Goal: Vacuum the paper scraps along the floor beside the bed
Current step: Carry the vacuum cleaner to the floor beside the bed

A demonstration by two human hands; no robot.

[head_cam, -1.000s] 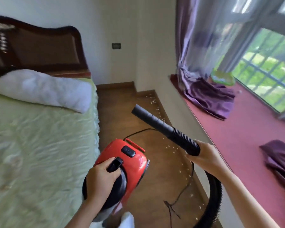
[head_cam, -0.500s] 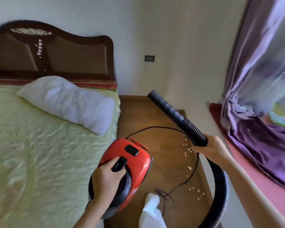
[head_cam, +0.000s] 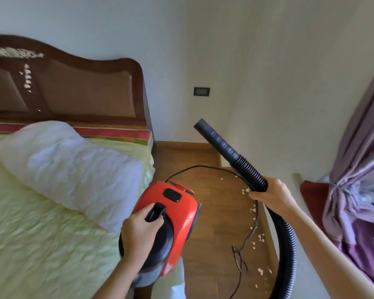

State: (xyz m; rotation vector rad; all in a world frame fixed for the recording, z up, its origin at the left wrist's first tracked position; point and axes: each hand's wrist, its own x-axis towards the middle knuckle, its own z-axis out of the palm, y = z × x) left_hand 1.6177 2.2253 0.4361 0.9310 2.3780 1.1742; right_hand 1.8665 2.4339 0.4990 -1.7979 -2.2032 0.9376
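A wide bed with a pale green quilted cover and a dark carved wooden headboard fills the left of the room, a long white pillow lying across its upper end. Beside it runs a narrow strip of brown wooden floor, bounded on the right by a white wall, with a purple curtain hanging at the far right edge. Held above the floor at the bed's side is a small red canister vacuum cleaner with a black end cap — the person's left hand curls around its black carry handle. A ribbed black hose arcs up from the bottom of the frame to the right hand, which is wrapped tightly around it just behind the smooth black nozzle tube; the nozzle points up and away toward the wall, well clear of the floor. A thin black power cord loops over the boards. Small white paper scraps lie scattered along the right side of the floor — close to the wall, below the raised hose. A dark wall plate sits on the far wall.
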